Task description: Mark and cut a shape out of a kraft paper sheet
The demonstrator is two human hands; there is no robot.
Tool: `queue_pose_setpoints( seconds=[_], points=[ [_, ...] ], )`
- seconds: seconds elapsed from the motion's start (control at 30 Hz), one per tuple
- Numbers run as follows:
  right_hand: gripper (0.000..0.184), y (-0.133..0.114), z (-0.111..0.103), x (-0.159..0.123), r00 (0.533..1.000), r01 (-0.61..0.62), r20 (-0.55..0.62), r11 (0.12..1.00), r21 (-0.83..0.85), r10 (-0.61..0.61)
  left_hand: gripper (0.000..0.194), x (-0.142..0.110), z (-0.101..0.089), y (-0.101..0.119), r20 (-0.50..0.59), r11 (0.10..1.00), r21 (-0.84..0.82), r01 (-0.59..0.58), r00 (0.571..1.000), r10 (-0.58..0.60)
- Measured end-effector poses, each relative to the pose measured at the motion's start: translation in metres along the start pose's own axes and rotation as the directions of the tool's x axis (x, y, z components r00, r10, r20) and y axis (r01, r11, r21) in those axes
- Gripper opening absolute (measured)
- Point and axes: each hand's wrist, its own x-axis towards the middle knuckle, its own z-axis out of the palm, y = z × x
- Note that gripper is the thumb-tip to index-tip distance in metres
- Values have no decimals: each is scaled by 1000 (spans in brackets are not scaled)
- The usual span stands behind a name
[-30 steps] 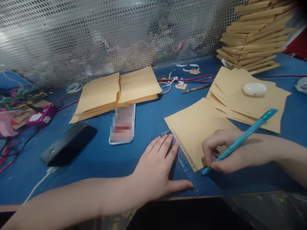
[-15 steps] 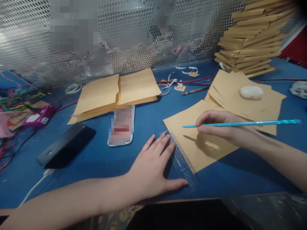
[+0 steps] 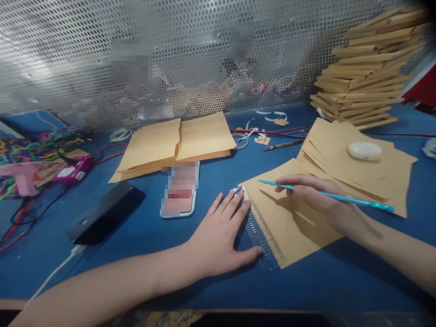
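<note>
The right hand [image 3: 316,195] has a closed grip, thumb and fingers pinched around a slim turquoise pencil [image 3: 357,200]. The pencil slants low, its point to the left, over the far left corner of a brown paper sheet [image 3: 293,222]; its shadow falls on the paper, and whether the point touches is hard to tell. The left hand [image 3: 221,236] has no grip on anything: it lies open, palm down, fingers spread, fingertips and thumb resting on a clear ruler [image 3: 254,225]. The ruler runs along the sheet's left edge. All of this lies on a blue surface [image 3: 238,290].

Beyond the sheet, to the right, are loose brown papers [image 3: 335,154] with a white oval case [image 3: 364,151] on top. Left of the left hand are a phone [image 3: 196,200], its screen blurred, and a dark block-shaped device [image 3: 105,218] with a white cable [image 3: 51,272]. Farther off lie folded brown papers [image 3: 204,136] in the middle and a tall pile of brown packets [image 3: 364,77] at right. A perforated metal screen [image 3: 190,27] stands behind.
</note>
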Motion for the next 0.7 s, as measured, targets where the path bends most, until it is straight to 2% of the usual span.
queue_pose_setpoints(
  seconds=[0.13,0.33,0.5,0.7],
  points=[
    [29,-3,7,1,996,-84,-40,996,16,85,89,4,0,-5,-13,1000,-19,18,1000,-18],
    [21,-10,8,2,994,-73,73,996,-56,77,88,5,1,-8,-13,999,-49,14,1000,-15],
    [22,-10,10,2,993,-95,70,994,-49,99,86,4,1,-8,-13,998,-56,5,1000,-6],
    [22,-10,10,3,988,-94,119,995,-40,98,86,5,3,-8,-14,999,-46,-3,1000,2]
  ],
)
